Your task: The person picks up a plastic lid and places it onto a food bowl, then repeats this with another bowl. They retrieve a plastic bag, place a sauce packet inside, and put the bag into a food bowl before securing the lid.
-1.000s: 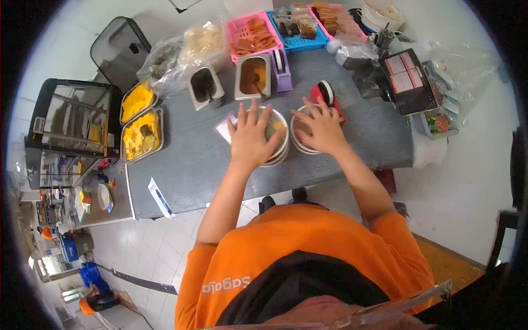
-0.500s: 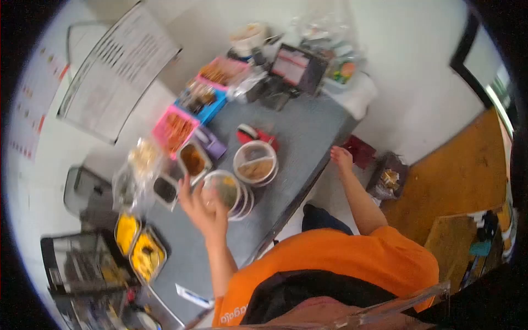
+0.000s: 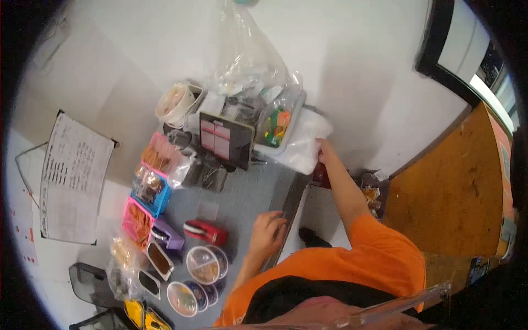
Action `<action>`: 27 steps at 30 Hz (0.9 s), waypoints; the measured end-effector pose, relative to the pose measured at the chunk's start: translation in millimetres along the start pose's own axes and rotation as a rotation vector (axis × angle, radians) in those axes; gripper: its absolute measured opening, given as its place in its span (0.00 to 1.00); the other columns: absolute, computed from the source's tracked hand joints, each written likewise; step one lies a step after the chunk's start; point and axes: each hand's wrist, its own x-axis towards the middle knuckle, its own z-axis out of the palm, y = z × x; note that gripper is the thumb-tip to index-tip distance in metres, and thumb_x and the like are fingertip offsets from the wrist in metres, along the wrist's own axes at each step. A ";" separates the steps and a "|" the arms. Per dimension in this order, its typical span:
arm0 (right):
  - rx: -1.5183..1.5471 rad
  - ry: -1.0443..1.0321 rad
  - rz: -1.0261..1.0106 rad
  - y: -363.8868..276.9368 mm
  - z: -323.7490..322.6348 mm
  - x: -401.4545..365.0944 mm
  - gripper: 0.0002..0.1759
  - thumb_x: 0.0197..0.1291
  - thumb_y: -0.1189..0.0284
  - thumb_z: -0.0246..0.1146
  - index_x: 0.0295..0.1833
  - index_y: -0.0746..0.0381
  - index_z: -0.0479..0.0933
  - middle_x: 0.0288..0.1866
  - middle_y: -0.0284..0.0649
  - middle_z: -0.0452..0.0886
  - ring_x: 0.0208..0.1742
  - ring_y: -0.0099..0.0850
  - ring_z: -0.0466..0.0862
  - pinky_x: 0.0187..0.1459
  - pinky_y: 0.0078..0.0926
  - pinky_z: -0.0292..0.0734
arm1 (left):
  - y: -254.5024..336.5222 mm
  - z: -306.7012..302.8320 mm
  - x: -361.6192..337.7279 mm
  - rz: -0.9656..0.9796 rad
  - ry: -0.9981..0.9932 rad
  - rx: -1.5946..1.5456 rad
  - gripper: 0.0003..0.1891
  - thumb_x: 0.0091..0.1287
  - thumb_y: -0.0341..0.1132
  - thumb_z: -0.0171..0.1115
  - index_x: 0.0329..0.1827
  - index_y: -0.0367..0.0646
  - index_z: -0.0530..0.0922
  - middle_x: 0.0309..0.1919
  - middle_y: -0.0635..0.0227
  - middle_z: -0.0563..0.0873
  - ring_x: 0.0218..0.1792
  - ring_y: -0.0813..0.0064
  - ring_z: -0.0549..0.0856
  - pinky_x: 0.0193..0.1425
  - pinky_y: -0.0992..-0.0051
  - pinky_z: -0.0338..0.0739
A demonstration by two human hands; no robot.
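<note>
My right hand (image 3: 324, 152) is at the outer edge of a stack of white plastic bags (image 3: 308, 142) by the table's far corner, its fingers apparently pinching that edge; the fingertips are partly hidden. Above the near table edge, my left hand (image 3: 268, 234) is empty, fingers loosely apart. To its left lies a red tape dispenser (image 3: 206, 232). Lower down stand stacked clear tubs; one round divided tub (image 3: 207, 264) has brown food in a section, and another tub (image 3: 187, 298) holds mixed food.
A tablet (image 3: 225, 140) stands near a grey bin (image 3: 283, 118) with colourful packets. Pink baskets (image 3: 137, 223) and a blue basket (image 3: 151, 192) line the wall side, with metal trays (image 3: 159, 258) below. A waste bin (image 3: 377, 195) is on the floor beside a wooden panel (image 3: 448, 192).
The view has turned toward the table's far end. My right hand has moved from open air to the plastic bags. My left hand has left the tubs for the near table edge.
</note>
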 end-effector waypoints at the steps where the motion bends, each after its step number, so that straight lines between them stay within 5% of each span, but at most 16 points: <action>1: -0.080 -0.100 -0.052 -8.4 1.2 -3.6 0.20 0.58 0.66 0.61 0.52 0.66 0.74 0.51 0.46 0.77 0.48 0.38 0.78 0.44 0.32 0.72 | -8.6 11.7 10.1 0.007 -0.089 -0.083 0.11 0.55 0.26 0.64 0.41 0.42 0.77 0.49 0.59 0.80 0.50 0.56 0.77 0.54 0.60 0.71; 5: -0.673 -0.094 -0.194 -38.7 7.6 -17.3 0.18 0.61 0.64 0.59 0.54 0.60 0.73 0.49 0.38 0.78 0.45 0.29 0.78 0.35 0.32 0.74 | -28.1 41.9 40.9 -0.099 -0.286 -0.114 0.13 0.58 0.28 0.62 0.46 0.43 0.78 0.52 0.59 0.79 0.54 0.54 0.76 0.59 0.57 0.69; 7: -0.011 -0.559 -0.118 -47.0 22.1 -39.7 0.17 0.62 0.67 0.57 0.56 0.58 0.73 0.53 0.36 0.78 0.49 0.28 0.77 0.47 0.29 0.72 | -40.9 57.9 59.3 -0.118 -0.426 -0.115 0.16 0.60 0.33 0.61 0.52 0.43 0.77 0.62 0.57 0.72 0.63 0.51 0.70 0.67 0.54 0.63; 11: 0.032 -0.714 -0.085 -45.8 39.0 -57.1 0.19 0.63 0.71 0.56 0.59 0.60 0.72 0.56 0.39 0.77 0.57 0.32 0.75 0.53 0.37 0.74 | -51.7 88.0 93.1 -0.041 -0.523 0.130 0.24 0.61 0.38 0.61 0.62 0.45 0.72 0.70 0.55 0.61 0.71 0.52 0.59 0.72 0.51 0.54; 13: -0.056 -0.615 -0.078 -11.5 28.3 -7.7 0.21 0.64 0.71 0.55 0.63 0.60 0.68 0.62 0.43 0.72 0.61 0.31 0.72 0.61 0.37 0.68 | -66.7 106.8 100.5 -0.239 -0.545 0.186 0.26 0.61 0.39 0.60 0.64 0.47 0.70 0.71 0.54 0.59 0.74 0.52 0.52 0.72 0.44 0.47; 15: -0.148 -0.483 -0.218 27.6 12.2 51.8 0.23 0.63 0.72 0.55 0.65 0.62 0.65 0.63 0.47 0.70 0.63 0.36 0.70 0.64 0.39 0.65 | -81.2 120.2 92.5 -0.264 -0.561 0.235 0.28 0.60 0.40 0.62 0.65 0.49 0.69 0.70 0.54 0.59 0.74 0.51 0.51 0.72 0.41 0.45; 16: -0.682 -0.373 -1.029 86.2 0.0 90.9 0.30 0.58 0.68 0.60 0.66 0.64 0.64 0.63 0.52 0.69 0.68 0.43 0.65 0.65 0.37 0.63 | -88.9 126.1 85.3 -0.300 -0.573 0.283 0.30 0.59 0.41 0.63 0.66 0.50 0.69 0.70 0.53 0.59 0.74 0.50 0.51 0.71 0.39 0.43; 17: -0.680 -0.374 -1.034 85.0 -5.0 85.1 0.30 0.58 0.68 0.60 0.66 0.64 0.64 0.63 0.52 0.69 0.68 0.43 0.65 0.65 0.37 0.63 | -100.0 133.1 77.3 -0.297 -0.569 0.286 0.30 0.59 0.41 0.63 0.66 0.50 0.69 0.70 0.53 0.59 0.74 0.50 0.51 0.71 0.39 0.43; 19: -0.860 -0.305 -0.874 70.3 -14.9 48.8 0.29 0.58 0.66 0.59 0.64 0.65 0.65 0.62 0.55 0.69 0.66 0.46 0.67 0.64 0.39 0.64 | -116.4 141.2 61.4 -0.161 -0.688 0.575 0.33 0.56 0.44 0.65 0.67 0.53 0.68 0.71 0.54 0.58 0.74 0.50 0.49 0.71 0.37 0.38; 24: -1.207 -0.204 -0.309 78.1 -96.0 -24.3 0.24 0.56 0.65 0.58 0.57 0.67 0.71 0.51 0.57 0.78 0.53 0.52 0.77 0.55 0.42 0.71 | -108.8 132.0 68.6 -0.224 -0.731 0.506 0.33 0.54 0.45 0.67 0.66 0.55 0.70 0.71 0.55 0.59 0.74 0.50 0.49 0.72 0.39 0.35; 25: -1.189 -0.207 -0.358 128.6 -146.9 1.2 0.20 0.56 0.64 0.58 0.49 0.67 0.76 0.43 0.56 0.81 0.44 0.54 0.80 0.47 0.45 0.75 | -105.9 130.8 68.4 -0.230 -0.684 0.471 0.33 0.53 0.46 0.67 0.65 0.56 0.71 0.71 0.55 0.59 0.74 0.50 0.48 0.72 0.40 0.35; 26: -1.502 -0.536 -0.562 167.5 -209.6 26.5 0.19 0.55 0.62 0.58 0.45 0.66 0.79 0.44 0.56 0.81 0.42 0.51 0.81 0.44 0.47 0.75 | -105.3 130.5 68.4 -0.181 -0.687 0.469 0.33 0.53 0.46 0.67 0.65 0.56 0.71 0.71 0.55 0.59 0.74 0.50 0.48 0.72 0.40 0.35; 27: -1.440 -0.444 -0.168 119.0 -202.5 -60.4 0.19 0.55 0.62 0.58 0.45 0.64 0.80 0.41 0.55 0.82 0.40 0.49 0.82 0.41 0.47 0.75 | -107.5 131.2 67.5 -0.208 -0.671 0.450 0.33 0.54 0.48 0.67 0.65 0.57 0.71 0.72 0.55 0.58 0.74 0.50 0.48 0.72 0.40 0.35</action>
